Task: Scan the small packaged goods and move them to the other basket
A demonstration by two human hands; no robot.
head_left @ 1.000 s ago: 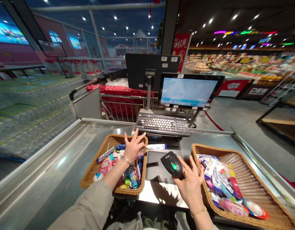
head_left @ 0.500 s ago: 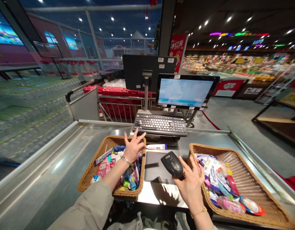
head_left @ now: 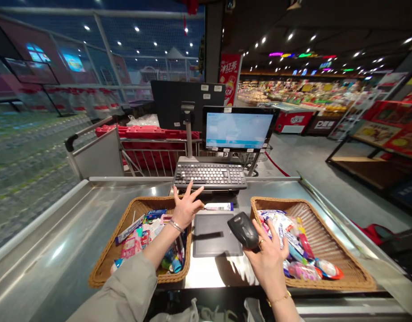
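The handheld scanner (head_left: 243, 229) sits in the right hand (head_left: 269, 257), low over the steel counter (head_left: 68, 241), between the dark pad (head_left: 216, 230) and the right wicker basket (head_left: 279, 200). The fingers curl under and around its handle, and the black head tips up and to the left, away from the wrist. That looks like a grip chosen so the head can be swung toward either side without shifting the hold. The left hand (head_left: 185, 209) holds nothing: its fingers are spread wide and raised above the far right corner of the left wicker basket (head_left: 139, 202), just near of the keyboard (head_left: 209, 174). A white tube (head_left: 218, 206) lies flat on the counter just right of that hand, at the far edge of the pad. Both baskets hold loose coloured packets, and they flank the pad, so each hand has one within easy reach. Beyond the keyboard the monitor (head_left: 237, 130) is lit and tilted toward the person.
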